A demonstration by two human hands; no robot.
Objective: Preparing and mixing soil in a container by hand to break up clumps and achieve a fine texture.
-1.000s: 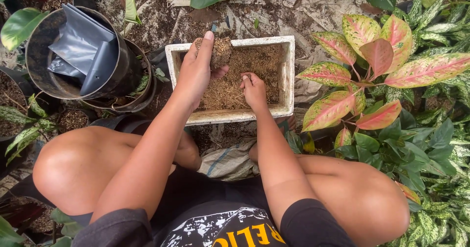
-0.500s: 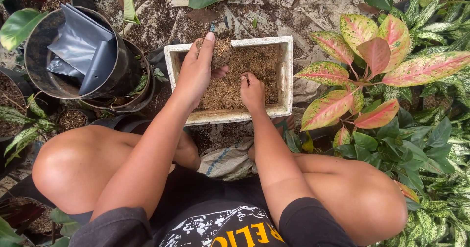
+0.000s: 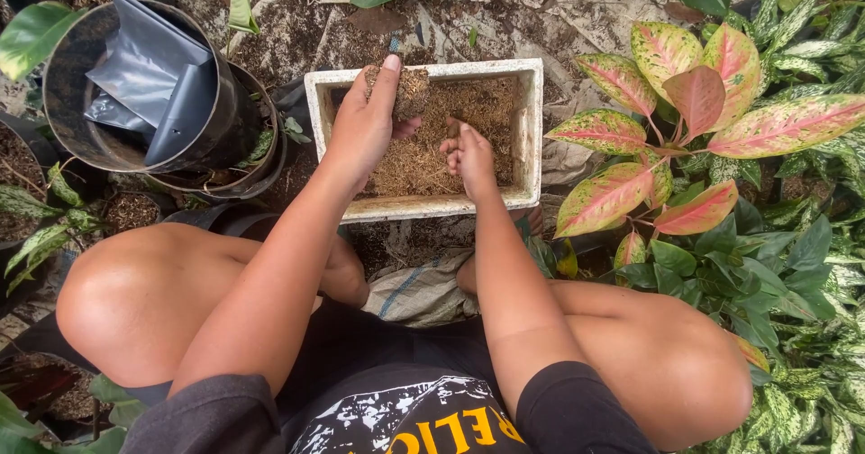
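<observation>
Over the white foam box (image 3: pixel 533 130), which sits on the dirt ground just ahead of the squatting person's knees, both hands are at work. Brown, stringy fibre (image 3: pixel 423 161) fills the box. Above its far left corner, the left hand (image 3: pixel 368 130) is curled around a clump of fibre (image 3: pixel 413 92), fingers stretched up along one side and the thumb pressed in from the other, so the clump is gripped between them and held above the loose fill. Nearer the middle of the box, the right hand (image 3: pixel 470 158) has its fingers bunched together and bent downward; whether they pinch a bit of fibre or only touch the surface I cannot tell.

Left of the box, a black pot (image 3: pixel 63 103) leans on its side, nested in another, with grey plastic bags (image 3: pixel 149 76) tucked inside it. Right of the box stands a plant with pink and green leaves (image 3: pixel 694 103), close to the box wall. A woven sack (image 3: pixel 423 292) lies crumpled between the person's legs.
</observation>
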